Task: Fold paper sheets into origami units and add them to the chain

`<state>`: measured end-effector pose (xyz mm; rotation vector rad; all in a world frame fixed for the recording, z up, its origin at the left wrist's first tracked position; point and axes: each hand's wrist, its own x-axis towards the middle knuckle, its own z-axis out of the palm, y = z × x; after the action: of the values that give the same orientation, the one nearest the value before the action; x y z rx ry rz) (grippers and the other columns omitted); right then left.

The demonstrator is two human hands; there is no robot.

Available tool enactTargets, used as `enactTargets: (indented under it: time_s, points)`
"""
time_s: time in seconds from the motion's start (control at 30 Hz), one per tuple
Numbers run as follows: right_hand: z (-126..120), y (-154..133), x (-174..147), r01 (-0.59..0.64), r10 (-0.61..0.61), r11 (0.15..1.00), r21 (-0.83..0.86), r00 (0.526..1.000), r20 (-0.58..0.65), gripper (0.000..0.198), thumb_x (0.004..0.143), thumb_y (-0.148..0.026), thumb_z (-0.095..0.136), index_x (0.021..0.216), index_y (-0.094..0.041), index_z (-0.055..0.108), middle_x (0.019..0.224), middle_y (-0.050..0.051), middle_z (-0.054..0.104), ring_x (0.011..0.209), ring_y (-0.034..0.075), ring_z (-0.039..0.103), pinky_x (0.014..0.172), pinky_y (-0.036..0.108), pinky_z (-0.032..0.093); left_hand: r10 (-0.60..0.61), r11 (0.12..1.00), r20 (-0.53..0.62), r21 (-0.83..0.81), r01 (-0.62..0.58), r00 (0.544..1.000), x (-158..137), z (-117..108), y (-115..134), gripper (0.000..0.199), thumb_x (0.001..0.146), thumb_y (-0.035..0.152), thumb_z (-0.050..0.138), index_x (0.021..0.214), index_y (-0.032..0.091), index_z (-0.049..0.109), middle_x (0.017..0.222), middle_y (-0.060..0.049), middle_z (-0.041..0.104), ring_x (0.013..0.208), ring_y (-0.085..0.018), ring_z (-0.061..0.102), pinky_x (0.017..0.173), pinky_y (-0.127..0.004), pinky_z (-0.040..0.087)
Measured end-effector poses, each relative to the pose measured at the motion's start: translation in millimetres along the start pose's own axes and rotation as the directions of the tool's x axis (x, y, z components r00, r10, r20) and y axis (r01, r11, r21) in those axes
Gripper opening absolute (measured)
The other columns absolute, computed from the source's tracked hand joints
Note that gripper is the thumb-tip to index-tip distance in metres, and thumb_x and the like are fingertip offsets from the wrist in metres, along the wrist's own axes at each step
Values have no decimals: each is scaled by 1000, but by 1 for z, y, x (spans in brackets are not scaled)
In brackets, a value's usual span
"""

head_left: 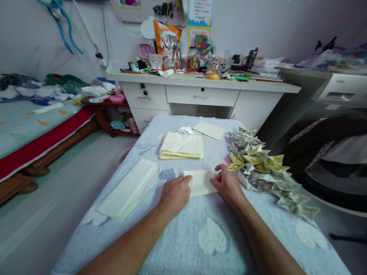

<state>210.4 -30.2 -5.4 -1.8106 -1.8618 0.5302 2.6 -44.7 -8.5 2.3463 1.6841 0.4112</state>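
Observation:
A folded cream sheet of paper point(201, 183) lies flat on the cloth-covered table in front of me. My left hand point(175, 194) grips its left edge, thumb on top and the other fingers curled. At the right edge, my right hand point(228, 186) pinches the paper low down with the thumb, its index finger bent and raised. Behind the sheet sits a stack of creased, yellowish paper point(181, 145). To the left rests a pile of long folded white paper point(130, 189). Many folded paper pieces point(258, 168), silver-grey and gold, are bunched in rows right of my right hand.
A flat cream card point(209, 130) and a crumpled white scrap point(185, 130) lie at the table's back. Beyond stands a white desk point(202, 94) crowded with small items. A washing machine point(341, 89) is at right, a bed point(37, 118) at left.

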Motion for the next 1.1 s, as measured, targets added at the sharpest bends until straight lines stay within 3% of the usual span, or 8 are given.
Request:
enactTargets:
  time_s: [0.3, 0.77, 0.87, 1.0, 1.1]
  points:
    - [3, -4, 1, -43, 42, 998, -55, 999, -26, 24, 77, -21, 59, 98, -21, 47, 65, -3, 61, 60, 17, 57, 56, 24, 30, 7, 994, -7, 113, -7, 1000, 1, 1, 1, 39, 86, 13, 43, 121, 21, 57, 99, -8, 70, 85, -20, 68, 75, -30, 51]
    - [2, -9, 0, -93, 92, 991, -93, 996, -19, 23, 80, -22, 60, 99, -20, 47, 67, -2, 62, 63, 15, 57, 57, 23, 28, -25, 987, 38, 162, 18, 999, 3, 3, 3, 39, 86, 12, 44, 122, 21, 55, 97, -6, 68, 84, -18, 65, 75, -30, 49]
    - [1, -9, 0, -96, 94, 991, -91, 995, -19, 23, 80, -23, 59, 99, -20, 47, 67, -2, 62, 63, 15, 57, 57, 23, 28, -4, 982, 1, 189, 4, 1000, 2, 0, 4, 36, 85, 13, 46, 118, 21, 58, 96, -7, 66, 86, -20, 62, 79, -33, 48]
    - [1, -9, 0, -99, 98, 992, -84, 995, -18, 24, 80, -22, 60, 99, -20, 47, 67, -2, 62, 63, 15, 56, 57, 23, 28, 71, 976, -143, 216, -39, 987, 1, -6, 5, 33, 82, 16, 54, 112, 25, 64, 113, -8, 61, 101, -27, 54, 86, -43, 45]
    - [1, -8, 0, -94, 93, 992, -79, 995, -21, 24, 80, -22, 60, 99, -20, 47, 66, -2, 61, 62, 15, 56, 56, 23, 27, 209, 969, -184, 172, -178, 960, 3, -3, 1, 42, 84, 9, 51, 120, 28, 60, 134, -4, 52, 119, -27, 46, 97, -46, 40]
